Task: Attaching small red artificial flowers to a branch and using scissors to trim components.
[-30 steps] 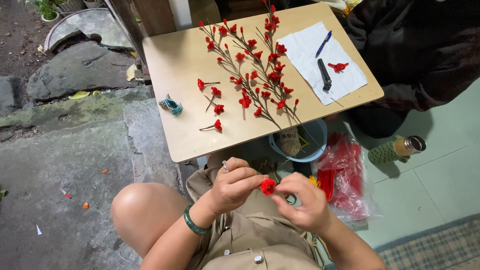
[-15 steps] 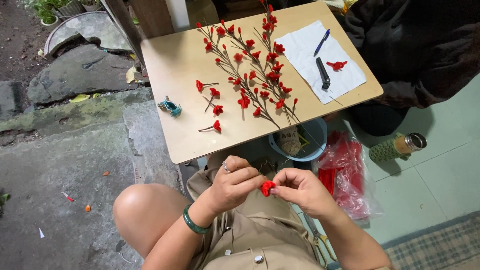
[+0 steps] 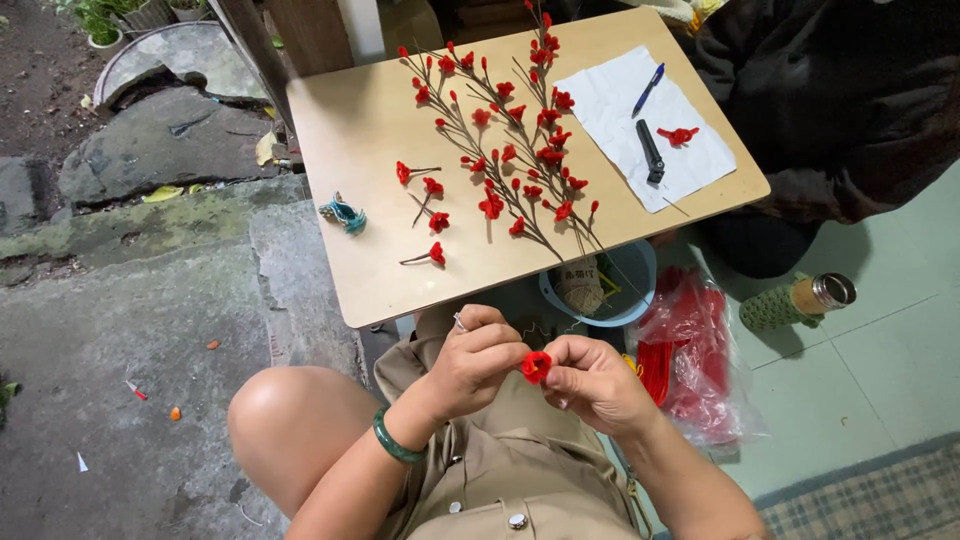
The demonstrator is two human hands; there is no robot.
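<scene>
We pinch a small red flower (image 3: 536, 366) between both grips: the left hand (image 3: 478, 362) and the right hand (image 3: 592, 382) are each clamped on it, fingertips meeting over our lap, just below the near edge of the surface (image 3: 350, 150). Since half a second ago the hands have barely shifted and the pinch stays closed. The flower is a bright, ruffled bloom, matching the red-flowered branches (image 3: 510, 150) lying on the surface.

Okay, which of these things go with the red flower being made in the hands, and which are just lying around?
In use: red flower pinched by left hand and right hand; flower branches; loose stemmed flowers; twine ball.

Lying about: blue pen, flask, white paper.
</scene>
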